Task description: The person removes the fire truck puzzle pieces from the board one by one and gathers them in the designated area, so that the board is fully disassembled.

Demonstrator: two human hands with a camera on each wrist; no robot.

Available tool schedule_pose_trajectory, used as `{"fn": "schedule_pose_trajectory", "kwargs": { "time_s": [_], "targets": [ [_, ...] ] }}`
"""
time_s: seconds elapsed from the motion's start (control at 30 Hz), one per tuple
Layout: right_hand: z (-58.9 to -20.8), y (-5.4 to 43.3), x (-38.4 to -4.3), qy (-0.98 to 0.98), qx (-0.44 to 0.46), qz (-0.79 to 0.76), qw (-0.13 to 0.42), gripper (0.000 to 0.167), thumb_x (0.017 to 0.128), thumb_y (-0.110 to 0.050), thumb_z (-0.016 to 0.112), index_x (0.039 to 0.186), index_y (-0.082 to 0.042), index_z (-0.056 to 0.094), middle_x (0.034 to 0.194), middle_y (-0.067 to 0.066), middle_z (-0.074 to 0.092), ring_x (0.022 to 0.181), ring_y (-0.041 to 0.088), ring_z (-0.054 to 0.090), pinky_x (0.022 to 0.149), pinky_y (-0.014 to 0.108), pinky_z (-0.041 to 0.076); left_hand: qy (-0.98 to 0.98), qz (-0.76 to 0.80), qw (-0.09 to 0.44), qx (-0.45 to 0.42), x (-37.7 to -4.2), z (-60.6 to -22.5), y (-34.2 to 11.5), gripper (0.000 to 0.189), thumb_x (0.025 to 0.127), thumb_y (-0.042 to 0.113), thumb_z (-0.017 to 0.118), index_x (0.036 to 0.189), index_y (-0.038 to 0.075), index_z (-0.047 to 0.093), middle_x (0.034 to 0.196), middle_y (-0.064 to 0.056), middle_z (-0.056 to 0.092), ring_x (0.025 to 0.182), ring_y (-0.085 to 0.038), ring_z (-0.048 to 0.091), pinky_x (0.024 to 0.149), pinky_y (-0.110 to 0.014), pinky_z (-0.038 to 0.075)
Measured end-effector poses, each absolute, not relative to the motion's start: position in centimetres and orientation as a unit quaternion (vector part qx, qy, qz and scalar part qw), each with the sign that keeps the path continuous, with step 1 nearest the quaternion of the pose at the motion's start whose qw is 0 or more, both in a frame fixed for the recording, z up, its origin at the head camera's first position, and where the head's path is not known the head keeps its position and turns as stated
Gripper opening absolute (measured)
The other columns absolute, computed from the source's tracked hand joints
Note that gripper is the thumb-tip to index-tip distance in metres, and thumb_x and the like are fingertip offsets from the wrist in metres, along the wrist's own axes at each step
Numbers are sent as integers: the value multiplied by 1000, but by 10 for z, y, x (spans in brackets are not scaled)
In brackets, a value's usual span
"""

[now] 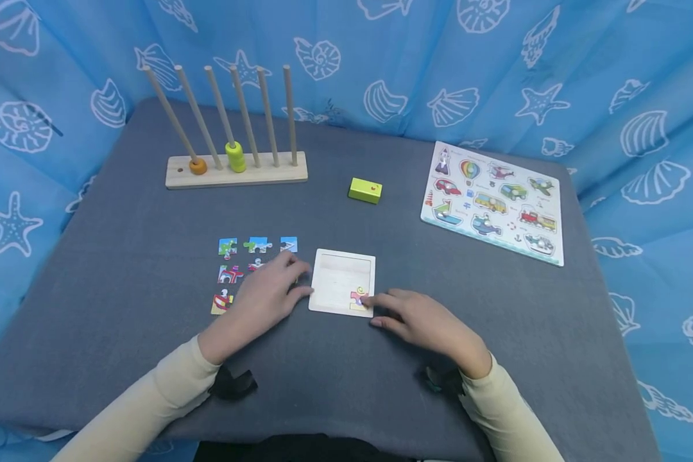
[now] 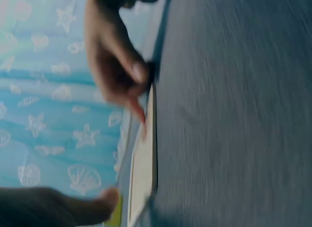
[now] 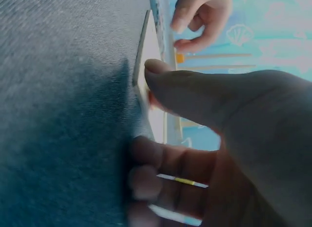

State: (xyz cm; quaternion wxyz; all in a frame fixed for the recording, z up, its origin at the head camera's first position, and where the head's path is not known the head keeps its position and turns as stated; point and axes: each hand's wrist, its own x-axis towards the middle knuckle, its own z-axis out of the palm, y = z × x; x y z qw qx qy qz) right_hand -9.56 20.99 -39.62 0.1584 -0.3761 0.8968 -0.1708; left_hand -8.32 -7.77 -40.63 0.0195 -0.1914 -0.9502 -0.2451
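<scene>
A square wooden puzzle tray (image 1: 337,282) lies flat in front of me. One jigsaw piece (image 1: 357,297), pink and yellow, sits in its lower right corner. My right hand (image 1: 418,321) reaches in from the right, its index fingertip on that piece and the thumb lower, by the tray's corner. My left hand (image 1: 268,289) is at the tray's left side with fingers loosely bent, and nothing shows in its grasp. Beside and partly beneath it lie several loose jigsaw pieces (image 1: 229,274); some are hidden by the hand. The left wrist view shows the right hand (image 2: 114,56) over the tray (image 2: 142,173).
Behind the pieces stands a wooden peg rack (image 1: 239,176) with upright rods and a few orange and green beads. A green block (image 1: 365,190) lies behind the tray. To the right is a vehicle picture board (image 1: 491,202). Blue shell-patterned curtains (image 1: 346,64) surround the grey table (image 1: 375,378).
</scene>
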Motion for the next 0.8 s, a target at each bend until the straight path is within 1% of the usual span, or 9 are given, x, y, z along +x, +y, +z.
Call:
{"fn": "schedule_pose_trajectory", "kwargs": {
  "time_s": [0.1,0.17,0.23,0.3,0.37,0.43,0.5,0.57,0.8],
  "targets": [
    [-398,208,-98,897,-370,-189,150,32,92,-32,64,123,-23,61,97,-6,59,73,5,49,67,26,44,-942,-232,-1,-242,-80,-408,-65,38,83,33,75,116,16,65,108,-3,56,86,-15,53,67,-30,47],
    [-402,206,-100,901,-358,-201,137,39,90,-33,67,126,-21,59,104,-2,57,79,8,50,70,27,45,-940,-221,-14,-260,-78,-410,-58,44,82,37,75,119,17,64,110,-3,55,91,-16,51,69,-29,47],
    [-405,205,-102,907,-345,-208,120,51,87,-37,70,132,-18,53,114,2,53,91,12,51,77,31,47,-941,-212,-24,-263,-76,-412,-54,47,82,39,75,122,17,63,110,-3,54,92,-16,49,71,-28,46],
    [-408,205,-103,913,-336,-209,103,67,84,-41,72,139,-15,45,126,7,48,107,18,48,87,37,47,-943,-208,-25,-257,-75,-412,-51,47,82,39,75,121,17,63,108,-3,54,91,-16,48,71,-28,45],
    [-411,206,-104,915,-329,-211,95,79,82,-43,73,146,-13,36,139,11,39,121,25,41,95,43,43,-944,-211,-25,-251,-73,-412,-49,45,82,37,75,120,16,64,107,-3,54,91,-16,48,72,-28,45],
    [-413,206,-106,916,-327,-211,98,88,82,-44,73,150,-12,29,149,13,29,132,30,32,101,48,38,-943,-217,-22,-252,-73,-412,-46,42,84,36,74,119,16,64,105,-3,55,90,-16,48,72,-28,45],
    [-415,207,-108,915,-328,-209,106,91,82,-45,72,151,-10,24,155,13,21,137,32,26,105,51,34,-940,-221,-18,-259,-73,-412,-43,40,85,36,72,118,14,65,104,-2,55,90,-16,48,72,-28,46],
    [-416,208,-111,914,-332,-202,115,91,83,-47,70,152,-8,23,158,12,18,140,32,24,107,51,32,-938,-221,-15,-268,-74,-412,-39,39,87,36,70,118,13,65,104,-2,55,90,-15,48,72,-28,46],
    [-414,207,-118,907,-363,-172,125,89,85,-50,67,150,-4,27,157,11,24,141,28,26,109,48,31,-935,-209,-3,-288,-83,-420,-25,39,89,34,68,121,12,64,102,-1,55,87,-13,49,70,-27,46]
  ]
}}
